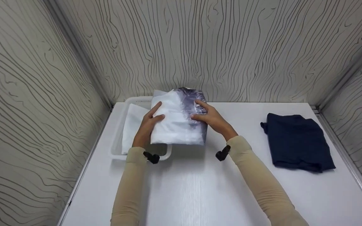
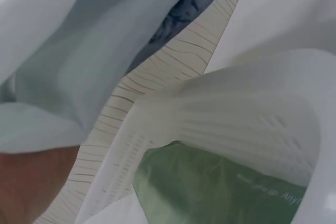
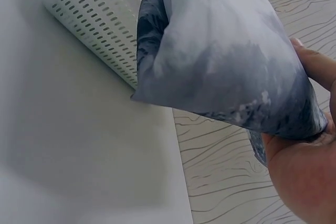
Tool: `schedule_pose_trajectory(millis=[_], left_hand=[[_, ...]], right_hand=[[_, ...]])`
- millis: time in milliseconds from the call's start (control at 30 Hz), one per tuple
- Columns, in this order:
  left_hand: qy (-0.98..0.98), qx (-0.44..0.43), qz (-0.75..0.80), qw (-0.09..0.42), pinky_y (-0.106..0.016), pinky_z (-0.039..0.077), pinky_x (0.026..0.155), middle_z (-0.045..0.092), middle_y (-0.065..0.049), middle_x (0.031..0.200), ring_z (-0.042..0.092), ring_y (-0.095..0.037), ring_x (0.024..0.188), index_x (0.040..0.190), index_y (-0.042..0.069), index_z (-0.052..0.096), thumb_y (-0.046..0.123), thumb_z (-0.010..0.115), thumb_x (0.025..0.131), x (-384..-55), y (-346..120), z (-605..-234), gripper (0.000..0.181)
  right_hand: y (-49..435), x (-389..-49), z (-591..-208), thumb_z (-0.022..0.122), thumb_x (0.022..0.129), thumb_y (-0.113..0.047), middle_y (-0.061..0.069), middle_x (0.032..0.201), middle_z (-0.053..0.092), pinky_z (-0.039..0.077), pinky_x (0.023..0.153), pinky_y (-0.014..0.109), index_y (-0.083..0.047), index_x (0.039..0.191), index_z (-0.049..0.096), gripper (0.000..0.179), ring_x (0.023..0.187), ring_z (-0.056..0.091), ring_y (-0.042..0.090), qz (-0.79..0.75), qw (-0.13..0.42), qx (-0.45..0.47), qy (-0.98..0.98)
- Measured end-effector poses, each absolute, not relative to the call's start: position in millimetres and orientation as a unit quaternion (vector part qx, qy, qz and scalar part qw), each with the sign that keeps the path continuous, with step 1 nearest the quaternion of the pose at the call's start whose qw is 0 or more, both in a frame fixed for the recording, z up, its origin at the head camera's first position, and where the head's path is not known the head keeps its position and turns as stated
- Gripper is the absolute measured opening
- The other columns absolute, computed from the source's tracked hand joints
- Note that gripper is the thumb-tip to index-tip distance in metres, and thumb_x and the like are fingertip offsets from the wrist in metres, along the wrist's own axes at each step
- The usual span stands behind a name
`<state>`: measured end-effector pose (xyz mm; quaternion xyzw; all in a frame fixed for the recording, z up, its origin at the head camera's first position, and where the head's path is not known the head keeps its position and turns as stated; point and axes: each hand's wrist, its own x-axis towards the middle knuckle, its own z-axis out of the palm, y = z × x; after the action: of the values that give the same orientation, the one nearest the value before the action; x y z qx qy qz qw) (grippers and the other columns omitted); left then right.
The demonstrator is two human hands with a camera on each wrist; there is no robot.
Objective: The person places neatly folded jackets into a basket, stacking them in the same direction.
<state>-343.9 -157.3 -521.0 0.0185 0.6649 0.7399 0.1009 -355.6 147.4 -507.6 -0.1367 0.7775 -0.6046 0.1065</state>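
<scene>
A soft plastic package, white with a grey-blue mountain-like print, hangs over the right part of a white perforated basket. My left hand grips its left side, thumb and a finger on the face towards me. Gripping the opposite side is my right hand, its thumb on the printed part. In the right wrist view the package bulges, with a dark fold at one edge. Inside the basket lie a white package and a green one with pale lettering.
Folded dark navy cloth lies at the right of the white table. Wood-patterned panels enclose the table at the back and both sides. The basket stands at the back left, close to the rear panel.
</scene>
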Motion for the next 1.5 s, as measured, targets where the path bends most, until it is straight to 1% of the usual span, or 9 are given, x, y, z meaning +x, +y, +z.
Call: schedule_pose_trajectory(millis=[167, 333, 433, 667, 800, 967, 1233, 1400, 1500], left_hand=[[0.672, 0.007, 0.734, 0.101, -0.047, 0.014, 0.135, 0.013, 0.01, 0.179, 0.007, -0.018, 0.167, 0.154, 0.047, 0.054, 0.028, 0.076, 0.097, -343.0, -171.3, -519.7, 0.064], [0.681, -0.001, 0.725, 0.099, -0.049, 0.014, 0.134, 0.012, 0.013, 0.179, 0.004, -0.017, 0.167, 0.151, 0.052, 0.055, 0.03, 0.075, 0.098, -340.5, -182.8, -519.4, 0.061], [0.689, -0.005, 0.718, 0.097, -0.049, 0.013, 0.135, 0.011, 0.013, 0.179, 0.003, -0.017, 0.167, 0.15, 0.053, 0.055, 0.031, 0.074, 0.098, -340.4, -189.5, -519.5, 0.06], [0.699, 0.012, 0.711, 0.075, -0.05, 0.018, 0.133, 0.014, 0.004, 0.18, 0.015, -0.023, 0.166, 0.158, 0.042, 0.05, 0.026, 0.071, 0.1, -340.6, -204.1, -518.5, 0.065], [0.699, 0.014, 0.712, 0.069, -0.049, 0.018, 0.133, 0.011, 0.003, 0.181, 0.014, -0.023, 0.166, 0.161, 0.038, 0.049, 0.024, 0.072, 0.1, -339.3, -212.4, -517.4, 0.067], [0.708, 0.005, 0.703, 0.067, -0.05, 0.016, 0.134, 0.011, 0.004, 0.181, 0.011, -0.022, 0.166, 0.16, 0.039, 0.048, 0.025, 0.072, 0.1, -337.8, -224.6, -516.7, 0.067], [0.711, -0.01, 0.699, 0.073, -0.051, 0.017, 0.133, 0.01, 0.004, 0.18, 0.014, -0.024, 0.165, 0.162, 0.038, 0.046, 0.023, 0.069, 0.101, -334.6, -247.1, -518.9, 0.067], [0.71, -0.004, 0.7, 0.076, -0.052, 0.021, 0.132, 0.013, 0.003, 0.18, 0.017, -0.025, 0.165, 0.164, 0.038, 0.043, 0.022, 0.067, 0.103, -331.2, -258.0, -519.5, 0.068], [0.715, -0.001, 0.696, 0.072, -0.052, 0.02, 0.133, 0.014, 0.003, 0.18, 0.015, -0.024, 0.165, 0.164, 0.037, 0.043, 0.021, 0.067, 0.103, -329.6, -263.7, -520.0, 0.068]], right_hand=[[134.4, -357.0, -507.1, 0.083, 0.094, -0.032, 0.011, 0.178, 0.023, 0.019, 0.134, 0.052, -0.021, 0.168, 0.036, 0.089, 0.167, 0.012, 0.03, -0.603, 0.107, -0.144, 0.777], [122.6, -357.7, -505.4, 0.082, 0.096, -0.03, 0.009, 0.178, 0.022, 0.025, 0.132, 0.052, -0.021, 0.169, 0.033, 0.089, 0.167, 0.012, 0.031, -0.611, 0.122, -0.147, 0.768], [115.7, -358.0, -504.3, 0.082, 0.096, -0.029, 0.008, 0.178, 0.022, 0.025, 0.132, 0.053, -0.022, 0.169, 0.033, 0.088, 0.167, 0.011, 0.031, -0.613, 0.129, -0.148, 0.765], [99.1, -358.9, -503.8, 0.082, 0.095, -0.028, 0.01, 0.178, 0.023, 0.02, 0.134, 0.052, -0.019, 0.169, 0.033, 0.09, 0.167, 0.01, 0.032, -0.609, 0.132, -0.146, 0.768], [90.4, -359.0, -502.7, 0.082, 0.095, -0.026, 0.011, 0.177, 0.024, 0.02, 0.134, 0.052, -0.018, 0.169, 0.032, 0.089, 0.167, 0.011, 0.032, -0.608, 0.136, -0.148, 0.768], [78.9, -359.0, -501.3, 0.081, 0.095, -0.025, 0.011, 0.177, 0.027, 0.021, 0.133, 0.052, -0.017, 0.169, 0.034, 0.088, 0.167, 0.012, 0.033, -0.605, 0.14, -0.155, 0.768], [60.0, -358.1, -505.5, 0.079, 0.097, -0.026, 0.01, 0.177, 0.027, 0.026, 0.132, 0.053, -0.015, 0.169, 0.032, 0.086, 0.167, 0.014, 0.034, -0.599, 0.153, -0.178, 0.766], [50.2, -358.0, -508.3, 0.078, 0.096, -0.026, 0.011, 0.177, 0.025, 0.023, 0.133, 0.052, -0.014, 0.169, 0.032, 0.087, 0.167, 0.013, 0.033, -0.596, 0.157, -0.178, 0.767], [43.6, -358.3, -509.2, 0.078, 0.096, -0.024, 0.011, 0.176, 0.027, 0.024, 0.133, 0.051, -0.013, 0.169, 0.033, 0.086, 0.166, 0.016, 0.033, -0.595, 0.156, -0.177, 0.768]])
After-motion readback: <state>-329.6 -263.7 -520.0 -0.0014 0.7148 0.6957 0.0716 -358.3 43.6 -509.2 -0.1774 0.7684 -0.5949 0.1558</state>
